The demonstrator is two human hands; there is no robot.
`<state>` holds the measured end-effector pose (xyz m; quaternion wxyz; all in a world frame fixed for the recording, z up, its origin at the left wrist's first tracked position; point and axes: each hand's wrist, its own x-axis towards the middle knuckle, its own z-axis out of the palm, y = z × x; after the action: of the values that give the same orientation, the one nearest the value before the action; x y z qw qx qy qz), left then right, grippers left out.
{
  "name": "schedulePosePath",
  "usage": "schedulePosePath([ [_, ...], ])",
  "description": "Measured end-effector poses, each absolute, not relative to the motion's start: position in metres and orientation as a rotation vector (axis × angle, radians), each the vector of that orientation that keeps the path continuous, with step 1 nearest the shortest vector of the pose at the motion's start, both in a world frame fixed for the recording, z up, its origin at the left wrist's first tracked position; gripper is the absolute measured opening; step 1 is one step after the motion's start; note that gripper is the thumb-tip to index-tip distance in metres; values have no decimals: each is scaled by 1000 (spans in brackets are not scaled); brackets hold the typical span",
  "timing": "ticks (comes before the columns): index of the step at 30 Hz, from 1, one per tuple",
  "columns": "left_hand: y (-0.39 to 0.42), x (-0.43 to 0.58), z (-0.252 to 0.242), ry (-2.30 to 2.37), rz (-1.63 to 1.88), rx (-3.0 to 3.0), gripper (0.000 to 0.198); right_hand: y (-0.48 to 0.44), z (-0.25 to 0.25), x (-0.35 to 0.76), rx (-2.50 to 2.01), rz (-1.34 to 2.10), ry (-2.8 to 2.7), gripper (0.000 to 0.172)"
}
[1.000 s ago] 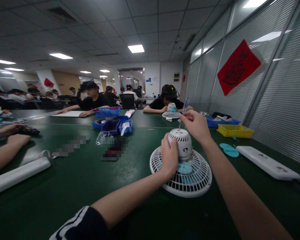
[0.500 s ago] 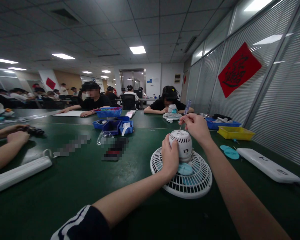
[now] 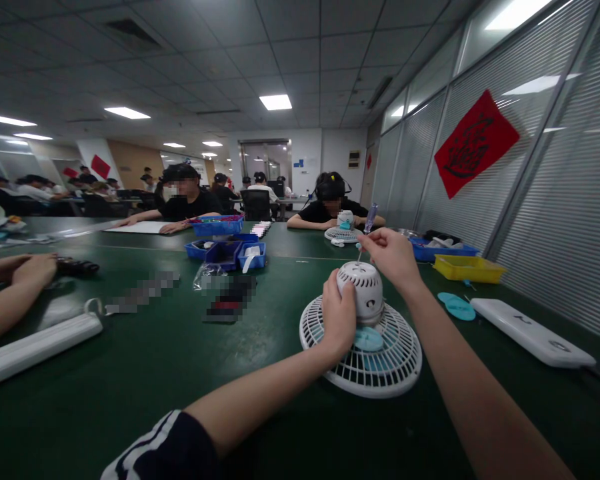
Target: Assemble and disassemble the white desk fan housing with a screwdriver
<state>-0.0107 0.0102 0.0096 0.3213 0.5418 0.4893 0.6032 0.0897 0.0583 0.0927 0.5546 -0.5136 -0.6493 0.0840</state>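
A white fan head (image 3: 367, 293) rests face down on its round grille (image 3: 395, 377), its vented motor housing pointing up. My left hand (image 3: 338, 308) is wrapped around the left side of that housing. Above it, my right hand (image 3: 387, 252) pinches a screwdriver (image 3: 371, 219) with a clear purplish handle. The shaft runs down to the top of the housing; the tip's exact seat is too small to make out. A light blue round piece (image 3: 369, 339) lies against the grille below the housing, and more light blue shows through the bars.
Right of the fan are light blue discs (image 3: 457, 307), a long white case (image 3: 530, 333), a yellow tray (image 3: 469, 269) and a blue tray (image 3: 443, 250). Blue bins (image 3: 225, 253) stand mid-table. A co-worker's hands (image 3: 35, 273) are at the left; another person sits opposite behind a similar fan (image 3: 344, 230).
My hands keep their hold on the fan and screwdriver, with barely any shift. The co-worker's hands at the left have moved slightly, and the person opposite has changed head position a little.
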Motion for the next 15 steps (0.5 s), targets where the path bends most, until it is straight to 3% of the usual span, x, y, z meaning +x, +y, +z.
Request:
schedulePosePath([
  [8,14,-10,6,1278,1602,1414,51,59,93,91,-1147,402,-1541,17],
  [15,12,-11,6,1269,1589,1414,54,61,89,94,-1320,92,-1546,14],
])
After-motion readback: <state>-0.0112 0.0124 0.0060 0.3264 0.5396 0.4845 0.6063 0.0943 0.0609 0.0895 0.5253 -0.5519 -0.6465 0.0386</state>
